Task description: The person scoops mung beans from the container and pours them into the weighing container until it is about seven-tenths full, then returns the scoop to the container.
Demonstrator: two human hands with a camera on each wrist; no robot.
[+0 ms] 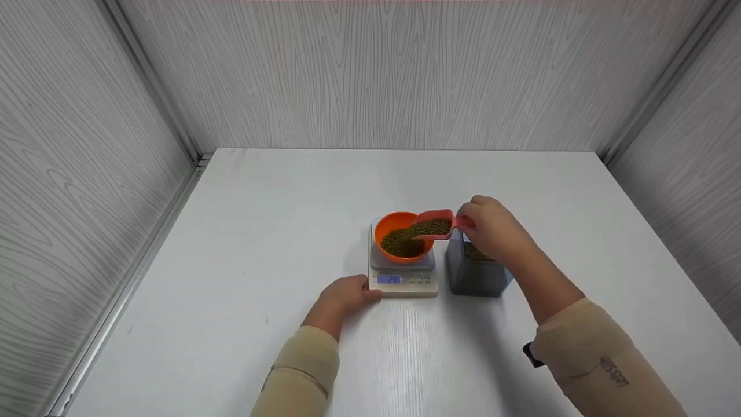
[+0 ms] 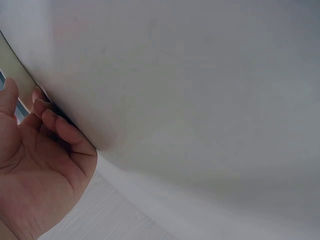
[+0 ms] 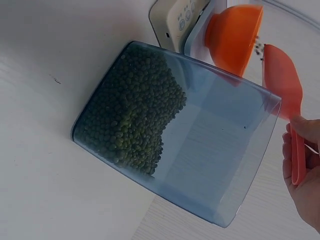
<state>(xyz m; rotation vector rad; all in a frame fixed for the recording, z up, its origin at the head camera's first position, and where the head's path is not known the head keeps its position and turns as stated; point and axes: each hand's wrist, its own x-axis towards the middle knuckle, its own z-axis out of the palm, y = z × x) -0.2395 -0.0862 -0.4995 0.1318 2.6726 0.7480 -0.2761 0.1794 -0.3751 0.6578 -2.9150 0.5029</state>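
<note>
White and wood-grained, one tabletop (image 1: 260, 231) is carrying one clear bluish square container (image 1: 476, 275) of green beans, one flat scale (image 1: 403, 277) and one round orange bowl (image 1: 399, 234). Right hand (image 1: 492, 231) fingers are gripping one pink plastic scoop (image 1: 435, 225), pointing left over the bowl. Left hand (image 1: 346, 296) is resting relaxed against the scale.

A white table (image 1: 260, 231) with a faint wood grain carries everything, closed in by pale grey panelled walls on the left, right and far sides. Near its middle stands a flat kitchen scale (image 1: 403, 278) with a lit blue display. Just right of the scale stands a clear blue-tinted container (image 1: 476, 277), part filled with small green beans (image 3: 132, 120). The left hand (image 1: 344, 296) rests on the table at the scale's near left corner.
</note>
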